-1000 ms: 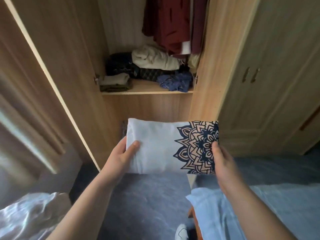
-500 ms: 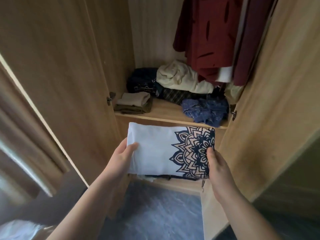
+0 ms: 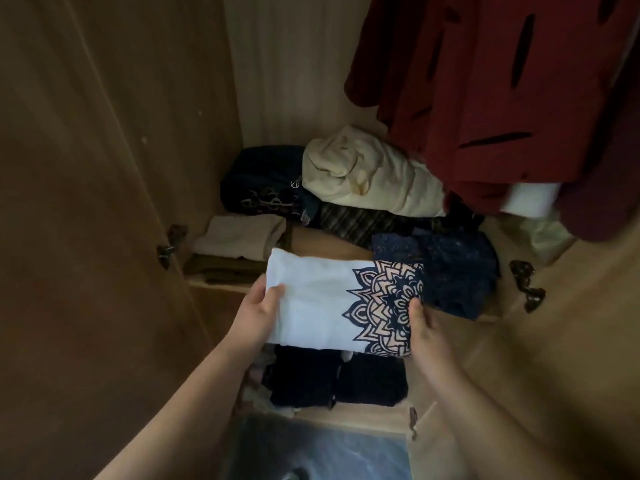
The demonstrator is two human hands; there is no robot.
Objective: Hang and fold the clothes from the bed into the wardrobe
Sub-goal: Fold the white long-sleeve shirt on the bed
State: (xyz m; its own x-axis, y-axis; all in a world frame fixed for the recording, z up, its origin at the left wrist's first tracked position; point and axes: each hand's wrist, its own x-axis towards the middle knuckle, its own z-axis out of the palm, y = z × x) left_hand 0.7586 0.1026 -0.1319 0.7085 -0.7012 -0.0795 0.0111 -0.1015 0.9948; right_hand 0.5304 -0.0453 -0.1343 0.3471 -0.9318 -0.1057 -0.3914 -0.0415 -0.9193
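Carried closer to the wardrobe, the folded shirt, gripped by my left hand at 9 o'clock and right hand at 3, should next be set on the shelf at 12.

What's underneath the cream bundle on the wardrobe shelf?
A dark striped garment pokes out beneath the cream bundle; how far back it runs, and anything else below, is covered.

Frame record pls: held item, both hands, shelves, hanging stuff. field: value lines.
held item: folded white shirt, dark mandala print
left hand: grips its plain end
right hand: grips its printed end
upper shelf: beige folded stack, cream bundle, blue garment
lower shelf: dark folded clothes
hanging: dark red garment
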